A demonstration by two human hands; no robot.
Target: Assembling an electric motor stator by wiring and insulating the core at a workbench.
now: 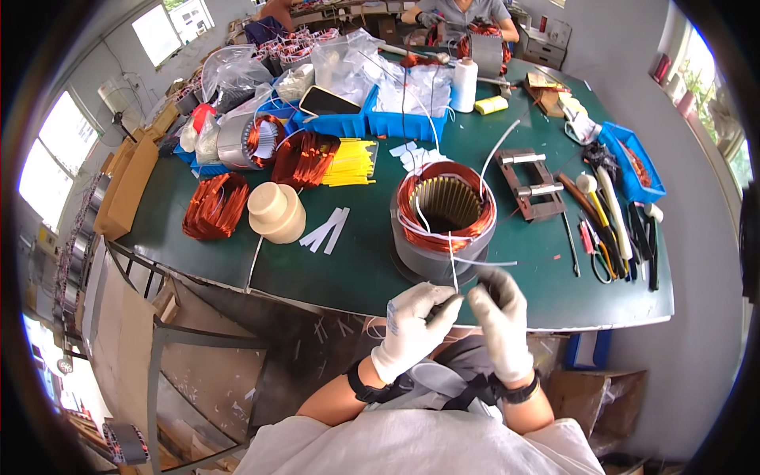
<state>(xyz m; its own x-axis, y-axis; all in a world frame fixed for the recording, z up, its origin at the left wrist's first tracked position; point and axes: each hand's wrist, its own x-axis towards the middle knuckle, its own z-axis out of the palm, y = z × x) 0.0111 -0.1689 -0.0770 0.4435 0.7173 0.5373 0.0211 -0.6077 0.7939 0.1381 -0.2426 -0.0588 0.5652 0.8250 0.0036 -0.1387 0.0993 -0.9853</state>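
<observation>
In front of me on the green table stands a motor stator [434, 252], a grey ring with copper windings [410, 227] bulging round its top and yellow liners inside. White lacing cord [454, 265] runs from the windings toward me. My left hand [416, 324], in a white glove, pinches the cord near the table's front edge. Close beside it is my right hand [500, 317], gloved too, with its fingers curled together; what lies in them is hidden. A thin pale sleeve [495, 263] sticks out rightward above both hands, and another white tube [499, 150] rises behind the stator.
Left on the table [332, 273] are copper coil bundles [216, 207], a cream plastic cylinder [276, 212], white strips [325, 231] and yellow strips [349, 162]. A metal frame [532, 184], hand tools [613, 229] and a blue tray [633, 162] lie right. Another person [467, 14] works opposite.
</observation>
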